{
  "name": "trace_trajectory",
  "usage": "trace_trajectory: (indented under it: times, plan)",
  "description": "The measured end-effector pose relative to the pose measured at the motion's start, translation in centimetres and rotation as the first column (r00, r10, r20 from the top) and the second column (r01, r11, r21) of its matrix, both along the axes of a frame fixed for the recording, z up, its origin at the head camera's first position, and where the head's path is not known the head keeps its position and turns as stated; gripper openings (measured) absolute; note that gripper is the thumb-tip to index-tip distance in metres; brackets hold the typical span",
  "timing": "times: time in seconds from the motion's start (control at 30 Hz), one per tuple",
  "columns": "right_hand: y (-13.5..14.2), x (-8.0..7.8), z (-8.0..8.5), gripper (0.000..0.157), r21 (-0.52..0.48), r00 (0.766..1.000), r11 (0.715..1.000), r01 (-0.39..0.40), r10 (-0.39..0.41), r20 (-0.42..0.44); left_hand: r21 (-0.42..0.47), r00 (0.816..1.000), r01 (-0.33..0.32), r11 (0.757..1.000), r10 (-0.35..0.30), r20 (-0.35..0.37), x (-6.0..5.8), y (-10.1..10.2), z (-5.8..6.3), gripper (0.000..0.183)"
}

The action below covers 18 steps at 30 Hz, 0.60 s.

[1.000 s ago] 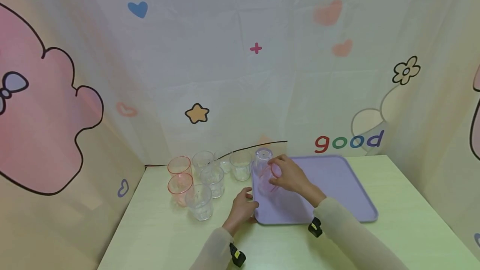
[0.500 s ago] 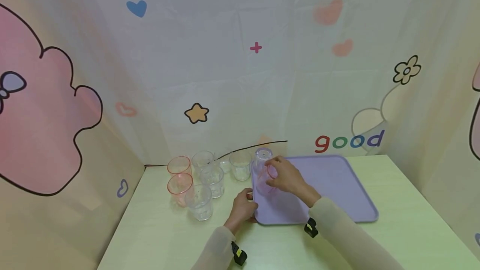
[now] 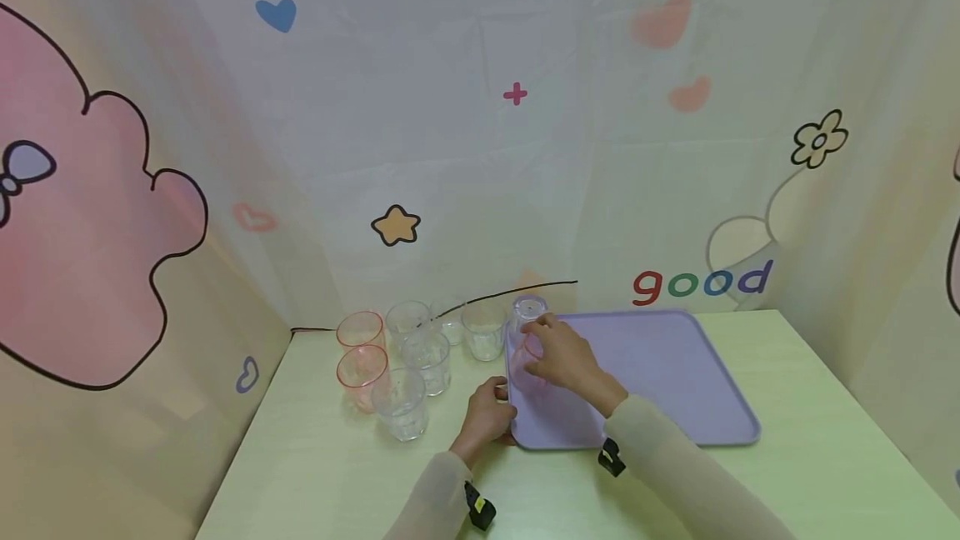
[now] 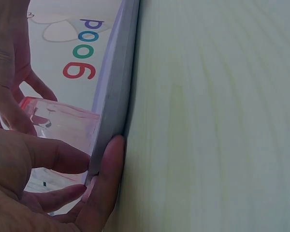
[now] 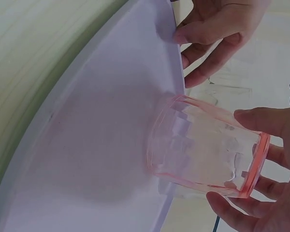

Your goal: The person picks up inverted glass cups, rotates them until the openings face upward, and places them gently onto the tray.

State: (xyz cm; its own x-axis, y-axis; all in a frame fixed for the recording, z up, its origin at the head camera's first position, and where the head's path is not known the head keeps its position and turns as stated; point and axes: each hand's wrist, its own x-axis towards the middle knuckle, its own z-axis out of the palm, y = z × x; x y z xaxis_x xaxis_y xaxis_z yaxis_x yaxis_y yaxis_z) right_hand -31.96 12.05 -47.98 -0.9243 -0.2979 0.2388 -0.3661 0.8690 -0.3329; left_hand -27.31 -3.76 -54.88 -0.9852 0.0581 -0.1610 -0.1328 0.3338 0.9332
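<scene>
My right hand (image 3: 562, 350) holds a clear pink cup (image 5: 203, 145) upside down near its base, thumb on one side and fingers on the other. The cup's rim is against the purple tray (image 3: 637, 382), close to the left edge; in the head view the hand hides much of it. Just behind it on the tray, a clear cup (image 3: 529, 313) stands bottom up. My left hand (image 3: 486, 415) grips the tray's left edge, with the rim between thumb and fingers (image 4: 113, 159) in the left wrist view.
Left of the tray, several cups stand upright on the pale table (image 3: 315, 473). Two have pink rims, a front one (image 3: 362, 377) and a back one (image 3: 360, 332); the others, like the nearest clear cup (image 3: 401, 407), are colourless. A printed curtain (image 3: 480, 148) hangs behind.
My right hand has shifted a little to the left with the pink cup, closer to the tray's left edge. The left hand has stayed on the tray's edge.
</scene>
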Motion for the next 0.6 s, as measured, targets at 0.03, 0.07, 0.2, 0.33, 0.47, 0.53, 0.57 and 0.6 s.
trace_trajectory:
  times: [0.03,0.07,0.2,0.33,0.47,0.53,0.57,0.6]
  plan:
    - [-0.1,-0.02,-0.01,0.057,0.002,1.0,1.0,0.004,-0.004,0.003,0.0,1.0,0.0,1.0,0.0,0.002,-0.02,-0.01,-0.03,0.063]
    - [-0.2,-0.05,-0.03,0.057,0.004,1.0,1.0,0.008,-0.008,0.006,0.0,1.0,0.001,1.0,-0.001,0.001,-0.03,-0.02,-0.06,0.063]
    - [-0.54,-0.11,-0.17,0.058,0.015,1.0,1.0,0.019,-0.019,0.016,0.0,1.0,0.001,1.0,-0.001,0.003,-0.07,-0.04,-0.15,0.064]
    - [-0.76,-0.12,-0.3,0.058,0.038,1.0,0.999,0.022,-0.023,0.011,0.003,1.0,0.004,1.0,-0.004,-0.002,-0.09,-0.04,-0.2,0.064]
    - [-0.92,-0.06,-0.27,0.057,0.047,1.0,0.999,0.024,-0.024,-0.001,0.004,1.0,0.001,1.0,-0.001,0.0,-0.1,-0.06,-0.22,0.064]
    - [-0.97,-0.04,-0.26,0.056,0.044,1.0,0.999,0.025,-0.025,-0.004,0.003,1.0,0.0,1.0,0.0,0.0,-0.1,-0.07,-0.18,0.064]
    - [-0.99,-0.04,-0.27,0.056,0.043,1.0,0.999,0.026,-0.025,-0.004,0.003,1.0,-0.001,1.0,0.001,0.0,-0.09,-0.08,-0.17,0.064]
    - [-1.01,-0.04,-0.29,0.056,0.044,1.0,0.999,0.026,-0.026,-0.005,0.002,1.0,-0.001,1.0,0.001,-0.005,-0.05,-0.1,-0.13,0.064]
